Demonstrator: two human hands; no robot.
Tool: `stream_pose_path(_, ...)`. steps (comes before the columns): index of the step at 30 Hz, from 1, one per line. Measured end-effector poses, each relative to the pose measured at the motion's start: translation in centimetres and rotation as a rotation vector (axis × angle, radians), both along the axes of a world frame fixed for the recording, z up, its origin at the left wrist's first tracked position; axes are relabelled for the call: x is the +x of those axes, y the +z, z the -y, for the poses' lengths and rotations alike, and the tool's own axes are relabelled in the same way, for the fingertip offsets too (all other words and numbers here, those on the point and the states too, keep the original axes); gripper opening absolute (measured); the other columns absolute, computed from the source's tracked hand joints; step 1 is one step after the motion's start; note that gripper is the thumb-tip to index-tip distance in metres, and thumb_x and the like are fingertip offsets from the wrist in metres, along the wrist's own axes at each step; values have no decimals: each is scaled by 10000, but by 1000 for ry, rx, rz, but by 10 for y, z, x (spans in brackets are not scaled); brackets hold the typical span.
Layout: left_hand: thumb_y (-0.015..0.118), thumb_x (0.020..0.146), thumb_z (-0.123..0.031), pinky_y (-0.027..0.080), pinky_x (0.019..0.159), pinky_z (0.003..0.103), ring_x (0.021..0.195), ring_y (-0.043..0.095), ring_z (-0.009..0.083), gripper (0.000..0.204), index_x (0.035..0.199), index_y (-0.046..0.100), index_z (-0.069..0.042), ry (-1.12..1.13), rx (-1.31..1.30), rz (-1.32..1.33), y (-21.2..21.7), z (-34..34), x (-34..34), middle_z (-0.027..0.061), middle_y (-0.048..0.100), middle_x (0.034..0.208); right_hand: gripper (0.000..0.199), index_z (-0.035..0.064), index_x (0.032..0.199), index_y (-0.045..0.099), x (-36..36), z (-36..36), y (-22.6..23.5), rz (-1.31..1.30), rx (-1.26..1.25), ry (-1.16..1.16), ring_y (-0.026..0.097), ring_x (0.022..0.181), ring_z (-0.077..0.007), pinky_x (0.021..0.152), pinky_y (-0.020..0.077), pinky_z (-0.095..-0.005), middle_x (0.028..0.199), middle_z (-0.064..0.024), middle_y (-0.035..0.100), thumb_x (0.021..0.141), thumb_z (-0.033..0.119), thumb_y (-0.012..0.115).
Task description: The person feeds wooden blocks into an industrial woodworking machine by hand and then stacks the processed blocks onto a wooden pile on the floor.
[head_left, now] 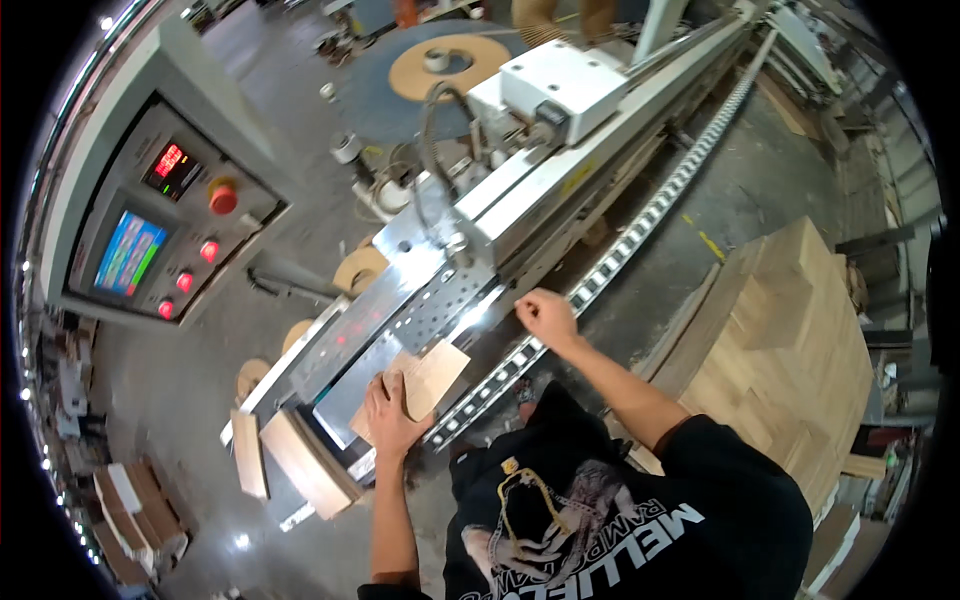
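My left hand (392, 412) grips a flat, light wooden board (436, 374) on the metal bed of a long machine, its fingers over the board's top near the left end. The board lies at a slant, its right end close to the perforated metal plate (425, 305). Further right, my right hand (548, 318) is closed beside the machine's front edge, above the long chain-like track (612, 262). Its curled fingers hide whatever may be inside them.
A control panel (150, 210) with a lit screen and red buttons stands left. Wooden pieces (305, 462) rest at the machine's left end. A large stack of wooden boards (775, 350) stands right. Behind the machine lies a roll of edge banding (448, 68).
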State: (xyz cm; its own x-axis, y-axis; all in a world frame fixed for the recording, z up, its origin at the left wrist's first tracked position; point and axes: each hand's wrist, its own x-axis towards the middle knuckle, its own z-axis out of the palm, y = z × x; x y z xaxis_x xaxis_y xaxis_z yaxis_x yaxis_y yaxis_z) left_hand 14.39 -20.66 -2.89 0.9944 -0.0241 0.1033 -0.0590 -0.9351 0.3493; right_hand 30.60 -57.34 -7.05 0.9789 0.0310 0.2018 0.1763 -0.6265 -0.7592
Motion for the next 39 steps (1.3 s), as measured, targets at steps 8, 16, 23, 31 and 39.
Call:
stream_pose_path(8, 819, 886, -424, 212, 1342, 593, 1558, 370, 504, 596, 1302, 700, -13, -121, 100, 24, -22, 15, 57, 277, 470, 1645, 405, 15, 1354, 677, -58, -77, -7, -558, 793, -23, 707, 956, -164, 856, 582, -321, 1104, -75, 762, 1107, 336, 688)
stream_pose_path(16, 754, 977, -344, 233, 1333, 608, 1550, 381, 507, 439, 1233, 718, 10, 31, 143, 61, -24, 35, 54, 256, 496, 1640, 807, 162, 1662, 403, -74, -150, 4, -1133, 1462, 60, 393, 1540, -304, 1250, 386, -497, 1719, -55, 359, 1040, 596, 677)
stream_pose_path(23, 729, 999, -294, 249, 1326, 607, 1577, 349, 504, 686, 1639, 522, -158, 33, 124, -32, -26, 2, 15, 190, 400, 1745, 772, 122, 1579, 447, -57, -140, 32, -1200, 1529, -90, 451, 1484, -301, 1237, 407, -509, 1634, -134, 423, 1018, 587, 703)
stream_pose_path(31, 477, 1141, -428, 259, 1306, 620, 1604, 277, 545, 619, 1673, 464, -110, -6, 241, -108, -22, -22, 11, 212, 348, 1767, 1130, -19, 1621, 462, -46, -145, 29, -1249, 1493, -128, 400, 1557, -299, 1283, 344, -428, 1674, -177, 455, 924, 854, 628)
stream_pose_path(39, 464, 1139, -379, 246, 1317, 617, 1599, 262, 570, 642, 1679, 404, -37, 16, 344, -118, -29, 11, 32, 237, 300, 1782, 1301, -112, 1668, 321, -29, -119, 12, -1194, 1507, -114, 384, 1582, -340, 1320, 300, -448, 1699, -279, 399, 906, 909, 583)
